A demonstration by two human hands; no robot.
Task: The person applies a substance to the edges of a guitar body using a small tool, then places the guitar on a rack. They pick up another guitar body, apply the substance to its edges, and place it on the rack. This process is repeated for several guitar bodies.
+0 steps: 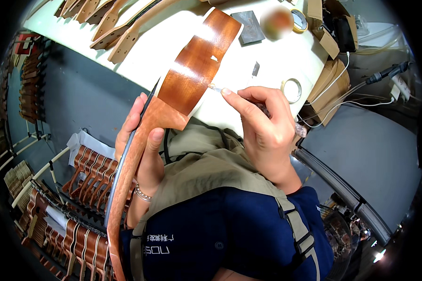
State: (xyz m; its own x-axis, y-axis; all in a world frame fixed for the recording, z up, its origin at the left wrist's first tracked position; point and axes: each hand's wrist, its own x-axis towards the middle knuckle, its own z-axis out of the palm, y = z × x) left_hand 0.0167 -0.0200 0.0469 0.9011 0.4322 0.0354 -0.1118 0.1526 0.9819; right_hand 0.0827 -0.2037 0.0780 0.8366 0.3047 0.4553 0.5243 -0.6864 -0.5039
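Observation:
A ukulele (192, 68) with a glossy brown body and pale edge binding lies turned on its side, its body over the white table and its neck slanting down to the lower left. My left hand (143, 136) is closed round the neck close to the heel, thumb on one side and fingers by the dark fretboard. Between the thumb and forefinger of my right hand (269, 124) is a small thin blade (214, 87), its tip touching the body's near right edge. The other right fingers are curled in, and what they may hold is hidden.
Several wooden necks (122, 44) lie at the table's far left. On the white table (267, 61) are a dark flat block (248, 28), a loose blade (256, 69) and tape rolls (292, 90). Racked instruments (86, 239) stand at lower left; cardboard boxes (330, 86) and cables are at right.

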